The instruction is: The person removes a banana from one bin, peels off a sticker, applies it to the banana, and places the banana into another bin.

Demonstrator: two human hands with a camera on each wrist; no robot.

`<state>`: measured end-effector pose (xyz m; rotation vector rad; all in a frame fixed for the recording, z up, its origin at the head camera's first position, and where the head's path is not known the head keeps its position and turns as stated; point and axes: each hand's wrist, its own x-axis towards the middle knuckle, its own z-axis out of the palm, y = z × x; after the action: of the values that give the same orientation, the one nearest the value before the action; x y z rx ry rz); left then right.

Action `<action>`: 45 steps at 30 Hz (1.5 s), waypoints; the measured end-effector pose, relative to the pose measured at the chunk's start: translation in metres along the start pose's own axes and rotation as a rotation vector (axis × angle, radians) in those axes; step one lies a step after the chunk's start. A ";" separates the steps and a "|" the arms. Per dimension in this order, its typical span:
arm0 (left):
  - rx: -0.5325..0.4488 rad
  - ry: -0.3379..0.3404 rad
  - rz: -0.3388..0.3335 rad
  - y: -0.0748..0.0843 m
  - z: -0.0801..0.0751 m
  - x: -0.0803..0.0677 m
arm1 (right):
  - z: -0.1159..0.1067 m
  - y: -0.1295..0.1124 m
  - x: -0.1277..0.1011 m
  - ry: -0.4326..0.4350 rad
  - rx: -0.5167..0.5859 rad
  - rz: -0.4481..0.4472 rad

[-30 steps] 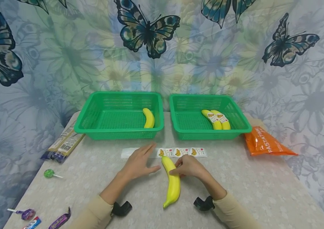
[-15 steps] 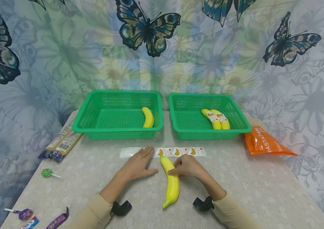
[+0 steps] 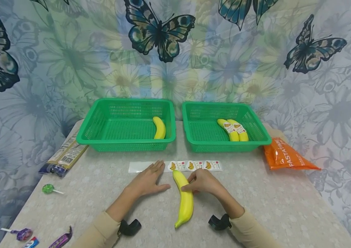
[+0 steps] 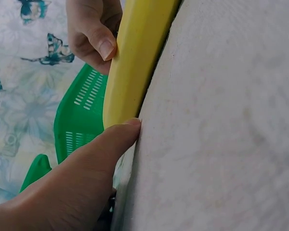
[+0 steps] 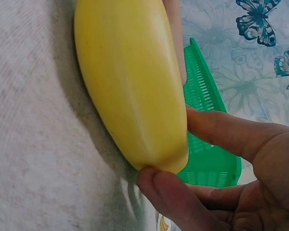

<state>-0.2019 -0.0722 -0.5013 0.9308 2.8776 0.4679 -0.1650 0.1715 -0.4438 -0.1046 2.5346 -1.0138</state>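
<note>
A yellow banana [image 3: 185,203] lies lengthwise on the table in the middle of the head view, with no label showing on it. My right hand [image 3: 204,181] holds it from the right, thumb and fingers at its upper half, as the right wrist view also shows. My left hand [image 3: 146,181] lies flat with fingers straight, fingertips over a label strip [image 3: 138,166]. Three banana labels [image 3: 191,165] show on that strip; its left part is bare. In the left wrist view the left thumb [image 4: 111,144] appears close to the banana; whether they touch I cannot tell.
The left green basket [image 3: 126,146] holds one plain banana [image 3: 159,128]. In the right green basket [image 3: 225,147] lie two labelled bananas [image 3: 233,130]. An orange packet [image 3: 288,156] stands right; a gold packet [image 3: 67,153], green lollipop [image 3: 48,188] and other sweets [image 3: 23,234] lie left.
My left hand has lowered from above the strip, its fingers now flat across the strip's bare part. The right hand and the banana have stayed put.
</note>
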 end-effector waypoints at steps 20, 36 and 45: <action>-0.021 0.012 -0.019 0.002 -0.003 -0.003 | -0.004 -0.002 0.003 -0.014 -0.037 0.012; -0.057 0.016 -0.011 0.000 -0.001 -0.004 | -0.034 -0.016 0.031 0.057 -0.131 -0.257; -0.042 0.004 0.003 0.001 -0.002 -0.003 | -0.028 -0.019 0.067 0.055 -0.228 -0.316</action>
<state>-0.1998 -0.0737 -0.4988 0.9291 2.8587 0.5287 -0.2391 0.1610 -0.4355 -0.5642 2.7328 -0.8401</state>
